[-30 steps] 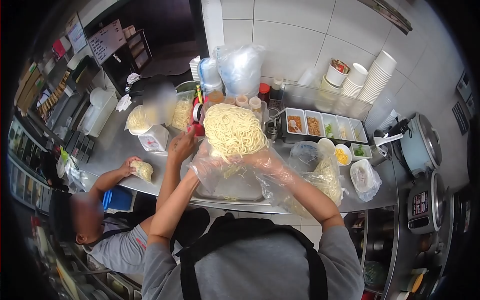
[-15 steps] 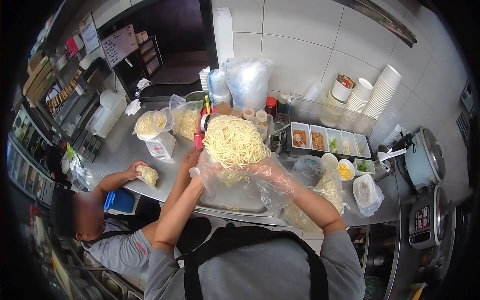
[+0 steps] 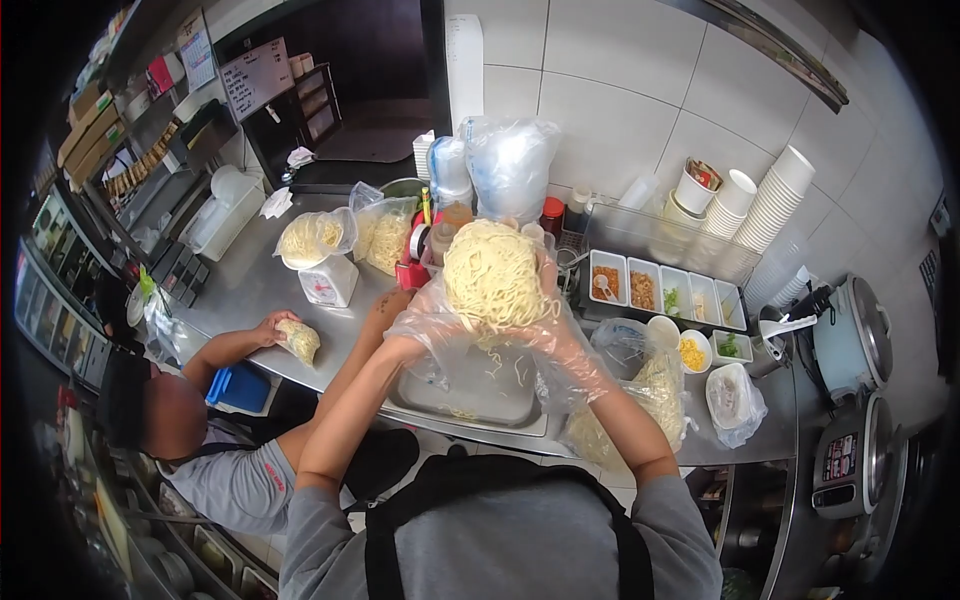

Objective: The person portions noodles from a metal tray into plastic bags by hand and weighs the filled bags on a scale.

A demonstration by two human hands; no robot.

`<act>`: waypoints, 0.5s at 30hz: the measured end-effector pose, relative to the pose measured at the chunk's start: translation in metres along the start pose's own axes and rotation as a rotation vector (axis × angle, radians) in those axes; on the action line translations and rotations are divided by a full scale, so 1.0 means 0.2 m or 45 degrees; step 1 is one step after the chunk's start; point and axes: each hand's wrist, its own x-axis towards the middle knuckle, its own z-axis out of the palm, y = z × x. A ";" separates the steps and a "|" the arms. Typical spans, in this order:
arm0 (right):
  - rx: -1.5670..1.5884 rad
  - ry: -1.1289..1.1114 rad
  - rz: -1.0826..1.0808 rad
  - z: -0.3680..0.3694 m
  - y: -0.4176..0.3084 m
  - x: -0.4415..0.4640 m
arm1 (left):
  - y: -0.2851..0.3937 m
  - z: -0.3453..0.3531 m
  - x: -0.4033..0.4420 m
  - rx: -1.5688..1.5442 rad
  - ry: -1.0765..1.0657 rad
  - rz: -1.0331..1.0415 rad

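A large mass of pale yellow noodles (image 3: 497, 275) is held up between my two hands, above a shallow metal tray (image 3: 470, 400). My left hand (image 3: 432, 318), in a loose clear plastic glove, grips its left side. On the other side my right hand (image 3: 548, 328), gloved the same way, is wrapped round the lower right of the mass; several fingers are hidden behind noodles. A few strands dangle beneath, and small scraps lie in the tray. To the right of the tray sits a clear bag of noodles (image 3: 655, 400).
A co-worker (image 3: 240, 480) at the left holds a small bag of noodles (image 3: 298, 342). A kitchen scale (image 3: 328, 283) carries a noodle-filled bag. Topping containers (image 3: 668, 292), stacked paper cups (image 3: 775, 200) and a plastic-wrapped tub (image 3: 735, 400) stand at the right.
The noodle mass has been drawn together into a rounder, more compact bundle. My right hand has come up along its right side. The view has shifted slightly.
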 end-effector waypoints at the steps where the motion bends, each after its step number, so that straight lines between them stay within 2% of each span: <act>1: -0.189 -0.001 -0.053 0.00 0.00 0.00 | -0.04 0.00 0.00 -0.040 0.002 0.011; 4: -0.194 -0.054 -0.069 0.05 -0.09 -0.02 | -0.22 -0.02 0.03 -0.238 0.052 -0.083; 6: -0.538 -0.009 0.030 0.10 0.12 -0.09 | -0.34 -0.04 0.05 -0.405 0.086 -0.190; 8: -0.826 -0.082 0.027 0.08 0.08 -0.12 | -0.41 -0.04 0.05 -0.553 0.102 -0.282; 12: -0.816 -0.306 0.279 0.06 0.02 -0.08 | -0.48 -0.05 0.06 -0.724 0.109 -0.391; 13: -0.814 -0.385 0.323 0.04 0.03 -0.05 | -0.50 -0.04 0.07 -0.702 0.078 -0.310; 15: -0.818 -0.450 0.433 0.04 0.11 -0.02 | -0.68 -0.13 0.14 -0.826 -0.097 -0.323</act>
